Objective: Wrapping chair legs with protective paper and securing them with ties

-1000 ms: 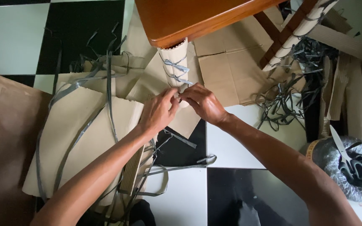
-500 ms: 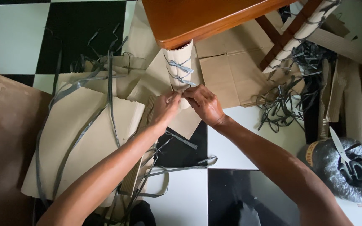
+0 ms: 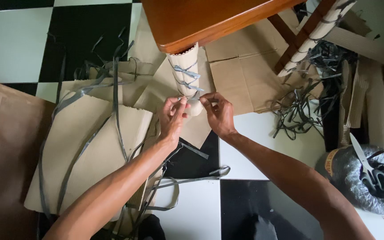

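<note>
A table leg wrapped in tan corrugated cardboard (image 3: 186, 62) stands under the corner of a brown wooden table (image 3: 201, 20). Grey plastic straps (image 3: 184, 73) are tied around the wrap in two or three places. My left hand (image 3: 172, 118) and my right hand (image 3: 218, 114) meet at the lower part of the leg, each pinching an end of a grey strap (image 3: 193, 99) stretched between the fingertips against the cardboard.
Flat cardboard sheets (image 3: 90, 133) and loose grey straps (image 3: 116, 89) lie on the black-and-white tiled floor at left. A second wrapped leg (image 3: 316, 35) leans at upper right above a tangle of straps (image 3: 298, 106). Scissors (image 3: 370, 169) rest on a grey strap roll (image 3: 365, 182) at right.
My hands have drawn slightly apart and opened up at the fingertips, pulling the strap ends sideways at the lower part of the leg. The view shifted slightly.
</note>
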